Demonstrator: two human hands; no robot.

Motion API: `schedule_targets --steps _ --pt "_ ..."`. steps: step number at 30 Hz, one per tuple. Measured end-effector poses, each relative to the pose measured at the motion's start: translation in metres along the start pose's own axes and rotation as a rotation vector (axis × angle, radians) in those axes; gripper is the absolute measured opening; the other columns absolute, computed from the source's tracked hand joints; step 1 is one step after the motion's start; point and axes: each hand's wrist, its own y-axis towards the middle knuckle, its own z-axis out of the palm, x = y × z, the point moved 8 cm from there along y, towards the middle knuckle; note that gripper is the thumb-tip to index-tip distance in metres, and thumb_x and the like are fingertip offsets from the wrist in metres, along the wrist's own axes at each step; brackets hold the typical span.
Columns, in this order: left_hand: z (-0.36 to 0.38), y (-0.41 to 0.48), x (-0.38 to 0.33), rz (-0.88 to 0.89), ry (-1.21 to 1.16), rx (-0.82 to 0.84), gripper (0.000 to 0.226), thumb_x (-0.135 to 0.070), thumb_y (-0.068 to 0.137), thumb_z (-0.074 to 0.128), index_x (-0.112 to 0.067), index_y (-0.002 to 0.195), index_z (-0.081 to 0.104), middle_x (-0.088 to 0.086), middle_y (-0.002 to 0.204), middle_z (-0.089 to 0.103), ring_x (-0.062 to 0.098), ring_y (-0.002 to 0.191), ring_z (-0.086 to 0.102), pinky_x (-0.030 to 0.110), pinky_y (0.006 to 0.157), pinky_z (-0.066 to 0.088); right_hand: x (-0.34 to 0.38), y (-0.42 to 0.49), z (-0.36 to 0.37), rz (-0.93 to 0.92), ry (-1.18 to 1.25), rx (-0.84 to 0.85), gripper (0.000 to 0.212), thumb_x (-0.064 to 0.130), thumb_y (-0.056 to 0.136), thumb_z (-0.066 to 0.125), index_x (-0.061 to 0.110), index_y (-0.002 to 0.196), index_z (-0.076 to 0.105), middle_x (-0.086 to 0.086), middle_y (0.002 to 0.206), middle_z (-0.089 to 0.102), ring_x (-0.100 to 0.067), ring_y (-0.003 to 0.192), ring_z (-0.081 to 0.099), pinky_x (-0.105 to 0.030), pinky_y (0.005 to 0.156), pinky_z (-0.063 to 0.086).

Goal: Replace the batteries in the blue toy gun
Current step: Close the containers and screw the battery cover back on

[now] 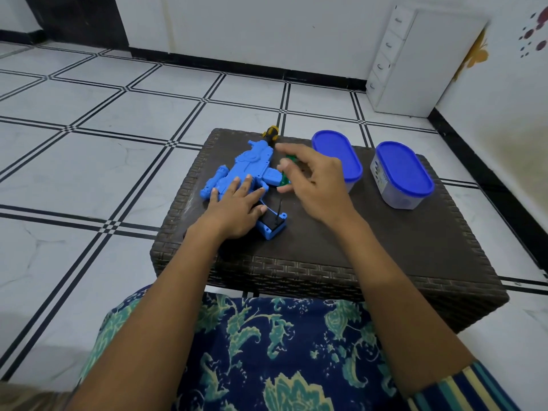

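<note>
The blue toy gun lies flat on the dark wicker table, barrel pointing away. Its grip end shows an open black battery compartment with a thin black wire sticking up. My left hand rests flat on the gun's middle, fingers straight. My right hand hovers just right of the gun with fingers spread and loosely bent, holding nothing. A small green part sits under its fingers beside the gun. A yellow-and-black screwdriver lies at the table's far edge behind the gun.
Two clear tubs with blue lids stand on the table's right side: one just behind my right hand, the other farther right. White tiled floor surrounds the table. A white drawer unit stands against the far wall.
</note>
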Motion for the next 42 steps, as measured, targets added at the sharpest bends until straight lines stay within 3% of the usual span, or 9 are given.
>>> schedule_targets --steps 3,9,14,16,20,24,35,40,42 --pt "-0.001 0.001 0.001 0.004 -0.006 -0.012 0.053 -0.048 0.102 0.026 -0.037 0.153 0.014 -0.005 0.162 -0.010 0.018 0.149 -0.012 0.055 0.115 -0.008 0.003 -0.002 0.001 0.015 0.015 0.069 0.030 0.008 0.100 0.049 0.010 0.126 0.064 0.001 0.109 0.068 -0.015 0.086 0.074 -0.031 0.067 0.062" --pt "-0.001 0.001 0.000 0.006 -0.015 -0.015 0.053 -0.047 0.102 0.028 -0.036 0.152 0.016 -0.005 0.162 -0.010 0.018 0.149 -0.011 0.055 0.115 -0.008 0.011 0.002 -0.010 -0.049 -0.056 -0.031 0.011 0.016 0.087 0.073 0.013 0.097 0.071 0.020 0.077 0.062 -0.004 0.064 0.060 -0.032 0.057 0.056" --pt "-0.002 0.001 0.000 0.003 -0.034 -0.030 0.052 -0.047 0.101 0.030 -0.037 0.152 0.019 -0.005 0.162 -0.008 0.017 0.149 -0.011 0.055 0.116 -0.008 0.011 0.001 0.008 -0.040 0.049 0.113 0.025 0.010 0.097 0.057 0.011 0.120 0.066 0.004 0.123 0.066 -0.013 0.100 0.067 -0.029 0.063 0.061" --pt "-0.001 0.001 0.000 0.006 -0.042 -0.030 0.053 -0.047 0.101 0.030 -0.038 0.152 0.018 -0.006 0.162 -0.008 0.017 0.149 -0.011 0.055 0.116 -0.008 0.013 0.001 0.012 -0.021 0.068 0.166 0.031 0.006 0.099 0.052 0.010 0.127 0.063 0.000 0.125 0.065 -0.006 0.094 0.065 -0.018 0.067 0.056" --pt "-0.001 0.001 0.000 0.010 -0.042 -0.032 0.053 -0.048 0.101 0.030 -0.038 0.151 0.019 -0.005 0.162 -0.007 0.017 0.149 -0.011 0.055 0.115 -0.008 0.010 0.000 0.008 0.039 0.142 0.140 0.029 0.004 0.097 0.055 0.009 0.124 0.065 -0.003 0.109 0.070 -0.008 0.084 0.069 -0.025 0.066 0.059" --pt "-0.002 0.001 0.000 0.012 -0.038 -0.035 0.052 -0.047 0.101 0.031 -0.036 0.151 0.020 -0.005 0.163 -0.007 0.017 0.149 -0.010 0.055 0.115 -0.007 0.006 0.000 -0.005 0.055 0.056 -0.061 0.019 0.017 0.080 0.080 0.013 0.091 0.065 0.011 0.075 0.062 -0.005 0.067 0.059 -0.024 0.059 0.054" --pt "-0.003 0.002 0.001 0.018 -0.054 -0.050 0.051 -0.047 0.101 0.033 -0.037 0.150 0.024 -0.005 0.163 -0.004 0.017 0.149 -0.008 0.056 0.115 -0.006 0.002 -0.002 0.008 0.083 0.170 0.100 0.029 0.005 0.100 0.051 0.005 0.125 0.064 -0.008 0.119 0.064 -0.018 0.101 0.069 -0.028 0.065 0.062" --pt "-0.004 0.002 0.001 0.011 -0.043 -0.037 0.052 -0.047 0.101 0.033 -0.036 0.150 0.023 -0.005 0.163 -0.005 0.018 0.149 -0.009 0.056 0.115 -0.006 -0.001 -0.001 -0.009 0.085 0.088 -0.084 0.022 0.015 0.084 0.077 0.007 0.104 0.072 -0.002 0.080 0.069 -0.014 0.061 0.071 -0.029 0.055 0.060" --pt "-0.004 0.002 0.000 0.010 -0.041 -0.037 0.052 -0.047 0.101 0.033 -0.036 0.151 0.023 -0.005 0.163 -0.005 0.018 0.149 -0.009 0.056 0.115 -0.006 0.004 -0.001 -0.010 0.028 0.029 -0.120 0.019 0.022 0.082 0.080 0.008 0.091 0.069 -0.004 0.076 0.064 -0.019 0.064 0.069 -0.030 0.050 0.059"
